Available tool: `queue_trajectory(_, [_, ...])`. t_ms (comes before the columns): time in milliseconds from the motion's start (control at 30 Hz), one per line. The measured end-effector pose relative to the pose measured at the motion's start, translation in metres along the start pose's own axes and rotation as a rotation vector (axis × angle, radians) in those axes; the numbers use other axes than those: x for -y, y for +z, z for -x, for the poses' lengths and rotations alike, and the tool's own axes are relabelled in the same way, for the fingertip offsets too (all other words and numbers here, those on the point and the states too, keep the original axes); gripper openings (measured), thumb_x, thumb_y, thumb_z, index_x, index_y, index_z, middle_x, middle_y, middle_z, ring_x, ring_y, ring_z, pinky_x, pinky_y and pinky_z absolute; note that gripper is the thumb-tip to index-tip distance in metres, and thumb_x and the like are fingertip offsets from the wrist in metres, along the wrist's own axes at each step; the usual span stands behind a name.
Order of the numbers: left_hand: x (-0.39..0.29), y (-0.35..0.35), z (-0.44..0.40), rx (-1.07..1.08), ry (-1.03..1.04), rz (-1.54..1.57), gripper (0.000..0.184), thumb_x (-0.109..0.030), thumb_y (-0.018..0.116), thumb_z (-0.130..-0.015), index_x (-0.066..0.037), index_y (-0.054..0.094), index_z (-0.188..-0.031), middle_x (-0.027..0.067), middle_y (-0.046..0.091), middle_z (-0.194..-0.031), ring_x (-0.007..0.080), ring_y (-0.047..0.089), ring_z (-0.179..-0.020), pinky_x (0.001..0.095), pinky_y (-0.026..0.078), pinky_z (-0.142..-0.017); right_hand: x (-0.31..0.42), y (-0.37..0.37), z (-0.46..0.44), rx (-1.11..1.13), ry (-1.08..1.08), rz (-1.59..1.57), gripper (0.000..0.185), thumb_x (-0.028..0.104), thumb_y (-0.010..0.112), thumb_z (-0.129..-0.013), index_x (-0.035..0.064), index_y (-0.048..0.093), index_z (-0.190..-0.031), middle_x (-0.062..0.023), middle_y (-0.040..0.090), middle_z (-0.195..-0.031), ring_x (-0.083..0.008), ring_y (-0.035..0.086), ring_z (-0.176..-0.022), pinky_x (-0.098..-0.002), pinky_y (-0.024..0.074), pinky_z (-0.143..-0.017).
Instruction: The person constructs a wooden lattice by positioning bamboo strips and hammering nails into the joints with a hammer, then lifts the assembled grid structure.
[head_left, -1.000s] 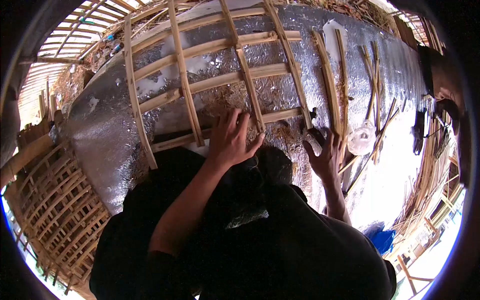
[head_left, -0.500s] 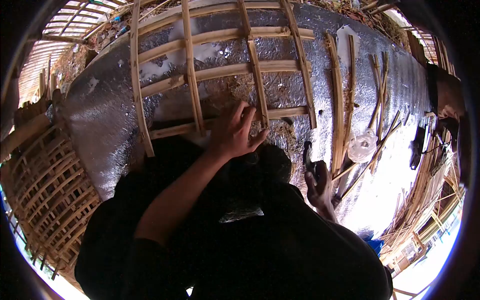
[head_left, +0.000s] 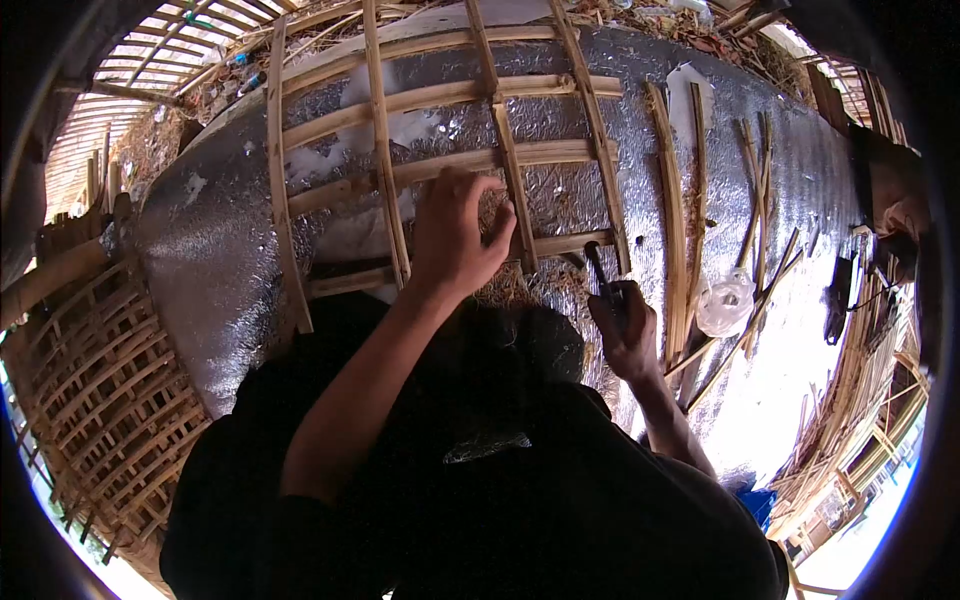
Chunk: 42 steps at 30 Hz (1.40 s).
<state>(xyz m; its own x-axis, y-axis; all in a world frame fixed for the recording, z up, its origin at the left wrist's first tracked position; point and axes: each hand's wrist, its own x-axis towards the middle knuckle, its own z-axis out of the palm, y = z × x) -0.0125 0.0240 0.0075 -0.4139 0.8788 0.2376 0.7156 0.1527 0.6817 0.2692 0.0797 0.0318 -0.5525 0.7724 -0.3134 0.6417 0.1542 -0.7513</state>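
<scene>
A lattice of split bamboo strips [head_left: 540,153] lies on a silvery foil sheet [head_left: 205,270] in front of me. My left hand [head_left: 455,235] is over the lower middle of the lattice, between two lengthwise strips. Its fingers are bent, the thumb stands apart from the forefinger, and nothing shows between them. In my right hand [head_left: 630,335] is a dark tool that looks like a hammer [head_left: 597,262]. The tool's upper end is near the lattice's lower right corner, over the lowest cross strip [head_left: 575,243]; whether it touches cannot be told.
Loose bamboo strips [head_left: 672,190] lie right of the lattice, by a clear plastic bag [head_left: 725,302]. A woven bamboo panel [head_left: 100,390] stands at the left. More bamboo strips [head_left: 850,370] are piled at the right. Another person's hand [head_left: 905,215] shows at the right edge.
My left hand has lifted off the lowest cross strip and shifted up slightly. My right hand has moved up with the hammer, bringing its end near the lattice corner.
</scene>
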Motion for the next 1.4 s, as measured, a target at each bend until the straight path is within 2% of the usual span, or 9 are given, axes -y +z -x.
queue_trajectory(400, [0.044,-0.033,-0.069,0.022,0.005,-0.235,0.034,-0.027,0.077,-0.093,-0.006,0.065,-0.118,0.0158,0.067,-0.119,0.0346,0.063,-0.116,0.0465,0.047,-0.103,-0.052,0.001,0.027,-0.165,0.266,-0.394,0.028,0.018,0.069,-0.100,-0.0048,0.063,-0.116,-0.0039,0.070,-0.091,-0.0135,0.056,-0.076,-0.0316,0.0472,-0.071])
queue_trajectory(667, [0.101,-0.038,-0.082,0.546,0.152,-0.664,0.065,-0.063,0.053,-0.102,-0.004,0.067,-0.125,0.0195,0.070,-0.119,0.0382,0.068,-0.108,0.0590,0.036,-0.111,-0.048,0.013,0.019,-0.143,0.213,-0.299,0.024,0.022,0.063,-0.104,-0.0008,0.063,-0.112,0.0025,0.057,-0.081,-0.0072,0.044,-0.069,-0.0293,0.0353,-0.059])
queue_trajectory(700, [0.082,-0.046,-0.099,0.733,0.041,-0.678,0.063,-0.061,0.053,-0.102,-0.004,0.068,-0.124,0.0201,0.071,-0.117,0.0384,0.069,-0.105,0.0593,0.035,-0.111,-0.023,0.014,0.015,-0.212,0.242,-0.383,0.033,0.024,0.064,-0.103,0.0095,0.053,-0.075,0.0070,0.043,-0.061,-0.0045,0.036,-0.053,-0.0300,0.0244,-0.048])
queue_trajectory(733, [0.070,-0.051,-0.107,0.920,-0.068,-0.685,0.062,-0.060,0.053,-0.103,-0.003,0.068,-0.122,0.0207,0.071,-0.114,0.0386,0.069,-0.101,0.0595,0.034,-0.111,-0.021,0.016,0.016,-0.221,0.227,-0.395,0.032,0.024,0.064,-0.103,0.0091,0.054,-0.077,0.0069,0.043,-0.062,-0.0045,0.036,-0.054,-0.0299,0.0244,-0.049])
queue_trajectory(933, [0.073,-0.024,-0.073,0.217,0.238,-0.424,0.062,-0.059,0.044,-0.105,-0.005,0.069,-0.124,0.0189,0.074,-0.096,0.0343,0.072,-0.091,0.0498,0.053,-0.094,-0.036,0.016,0.029,-0.138,0.196,-0.337,0.033,0.028,0.068,-0.102,-0.0022,0.063,-0.115,-0.0157,0.075,-0.096,-0.0213,0.068,-0.085,-0.0367,0.0530,-0.077])
queue_trajectory(1033, [0.062,-0.026,-0.073,0.565,0.176,-0.511,0.061,-0.058,0.046,-0.105,-0.003,0.069,-0.116,0.0187,0.074,-0.088,0.0357,0.073,-0.083,0.0484,0.057,-0.084,-0.030,0.017,0.032,-0.101,0.119,-0.068,0.035,0.033,0.072,-0.098,0.0012,0.060,-0.108,-0.0232,0.068,-0.075,-0.0362,0.063,-0.060,-0.0440,0.0499,-0.061])
queue_trajectory(1133, [0.079,-0.024,-0.073,0.646,0.161,-0.529,0.062,-0.060,0.045,-0.105,-0.003,0.069,-0.112,0.0188,0.074,-0.085,0.0359,0.073,-0.080,0.0500,0.058,-0.080,-0.007,0.013,0.026,-0.045,0.208,-0.061,0.038,0.033,0.071,-0.099,-0.0014,0.060,-0.110,-0.0245,0.070,-0.080,-0.0249,0.062,-0.064,-0.0423,0.0486,-0.062])
queue_trajectory(1333, [0.062,-0.037,-0.110,1.027,0.026,-0.543,0.066,-0.065,0.051,-0.102,-0.004,0.069,-0.121,0.0206,0.071,-0.086,0.0348,0.072,-0.088,0.0521,0.055,-0.086,-0.015,0.024,0.024,-0.165,0.142,-0.418,0.024,0.024,0.064,-0.103,0.0007,0.066,-0.108,0.0030,0.053,-0.078,-0.0061,0.042,-0.067,-0.0277,0.0324,-0.058])
queue_trajectory(1400, [0.067,-0.048,-0.121,1.006,0.206,-0.536,0.075,-0.073,0.057,-0.094,-0.005,0.069,-0.124,0.0182,0.072,-0.100,0.0336,0.069,-0.102,0.0534,0.050,-0.097,-0.043,0.018,0.029,-0.106,0.248,-0.321,0.031,0.025,0.066,-0.102,-0.0025,0.065,-0.115,-0.0074,0.069,-0.093,-0.0119,0.051,-0.076,-0.0308,0.0434,-0.068])
